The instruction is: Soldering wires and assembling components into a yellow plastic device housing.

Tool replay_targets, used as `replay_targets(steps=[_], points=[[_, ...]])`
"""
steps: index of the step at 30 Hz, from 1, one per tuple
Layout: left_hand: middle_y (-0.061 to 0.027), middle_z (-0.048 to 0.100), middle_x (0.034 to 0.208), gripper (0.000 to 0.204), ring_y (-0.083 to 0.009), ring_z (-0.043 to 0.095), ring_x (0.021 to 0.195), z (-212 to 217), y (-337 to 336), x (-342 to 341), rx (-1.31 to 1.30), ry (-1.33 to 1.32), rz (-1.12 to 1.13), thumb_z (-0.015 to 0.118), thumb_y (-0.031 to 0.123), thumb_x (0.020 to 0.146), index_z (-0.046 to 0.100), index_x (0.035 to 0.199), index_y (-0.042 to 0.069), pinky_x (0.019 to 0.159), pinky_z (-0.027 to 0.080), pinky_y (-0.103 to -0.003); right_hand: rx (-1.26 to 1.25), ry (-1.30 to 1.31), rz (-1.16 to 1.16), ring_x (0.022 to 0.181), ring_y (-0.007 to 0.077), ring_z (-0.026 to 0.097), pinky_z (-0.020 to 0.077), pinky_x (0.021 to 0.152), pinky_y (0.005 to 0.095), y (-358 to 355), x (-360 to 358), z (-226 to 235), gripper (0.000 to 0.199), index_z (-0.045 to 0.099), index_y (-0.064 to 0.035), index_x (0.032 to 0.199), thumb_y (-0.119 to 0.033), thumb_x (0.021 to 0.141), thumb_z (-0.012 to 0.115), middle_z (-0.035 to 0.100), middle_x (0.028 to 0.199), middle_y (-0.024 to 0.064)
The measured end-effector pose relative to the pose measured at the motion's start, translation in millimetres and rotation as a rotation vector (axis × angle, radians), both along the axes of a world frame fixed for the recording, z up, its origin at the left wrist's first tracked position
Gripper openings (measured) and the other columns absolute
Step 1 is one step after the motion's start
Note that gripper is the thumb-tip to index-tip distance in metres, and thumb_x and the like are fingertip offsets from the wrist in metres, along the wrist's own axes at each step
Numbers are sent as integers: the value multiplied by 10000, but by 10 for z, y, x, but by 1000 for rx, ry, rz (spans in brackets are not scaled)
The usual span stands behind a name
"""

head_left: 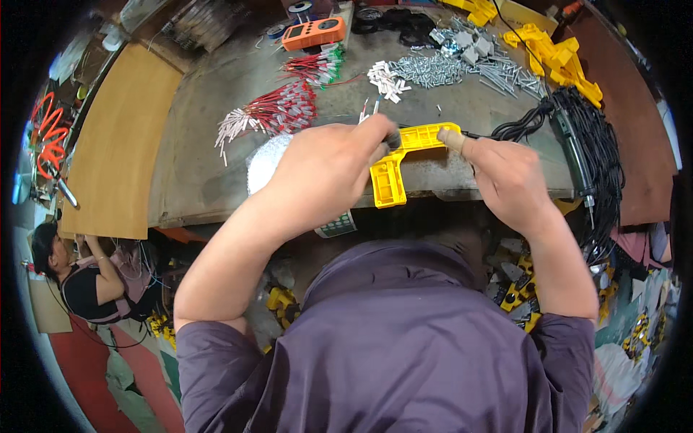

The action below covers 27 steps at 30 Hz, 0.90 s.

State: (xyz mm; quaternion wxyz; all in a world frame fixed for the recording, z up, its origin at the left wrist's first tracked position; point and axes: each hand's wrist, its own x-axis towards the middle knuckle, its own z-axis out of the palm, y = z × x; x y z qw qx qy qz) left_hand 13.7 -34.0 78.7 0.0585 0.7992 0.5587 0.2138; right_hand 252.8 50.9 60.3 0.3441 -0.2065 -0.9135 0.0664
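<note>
A yellow plastic housing half (pixel 390 184), shaped like a tool body with a handle, lies ribbed inside up at the table's near edge. My left hand (pixel 325 162) is over its left end, fingers closed on a small dark part (pixel 393 138) whose kind is blurred. On the right, my right hand (pixel 509 169) grips the housing's right end, with a pale covering on one fingertip. Its other fingers are curled under. A black cord (pixel 473 135) reaches the housing beside that hand. Partly behind my left wrist is a white bundle (pixel 267 164).
Red-wired parts (pixel 281 108) and white sleeves (pixel 388 81) lie beyond my hands, with screws (pixel 429 71) farther back. An orange meter (pixel 314 33) stands at the back. At right are a power screwdriver (pixel 572 151), black cords (pixel 606 159) and yellow housings (pixel 559 58). Another person (pixel 94 278) sits at far left.
</note>
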Motion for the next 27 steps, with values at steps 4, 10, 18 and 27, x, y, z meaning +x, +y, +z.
replay_targets(steps=[4, 10, 18, 27], points=[[-104, 568, 681, 204, -298, 597, 636, -47, -38, -36, 63, 209, -36, 560, 72, 835, 532, 1037, 88, 551, 452, -420, 148, -275, 132, 600, 220, 572, 432, 534, 338, 68, 100, 137, 473, 662, -119, 1143, -27, 680, 622, 594, 715, 38], [-66, 545, 691, 284, -275, 586, 606, -427, -224, -104, -69, 286, -144, 593, 151, 776, 515, 1040, 80, 527, 464, -399, 76, -432, 289, 607, 229, 590, 466, 551, 360, 144, 19, -25, 256, 652, -117, 1013, -118, 765, 589, 557, 672, 31], [-220, 541, 1064, 739, -393, 530, 990, -661, 43, -565, 71, -51, 77, 805, 199, 671, 386, 1238, -21, 852, 434, -446, 90, -385, 77, 625, 270, 601, 473, 587, 388, 503, 69, -271, 231, 631, -80, 958, -46, 729, 637, 598, 687, 55], [-200, 546, 1068, 792, -375, 514, 982, -719, 145, -573, -84, -29, 132, 824, 217, 629, 390, 1246, -25, 869, 417, -445, 196, -428, 54, 612, 229, 589, 467, 570, 348, 548, -51, -312, 244, 636, -81, 940, -91, 697, 631, 556, 661, 34]])
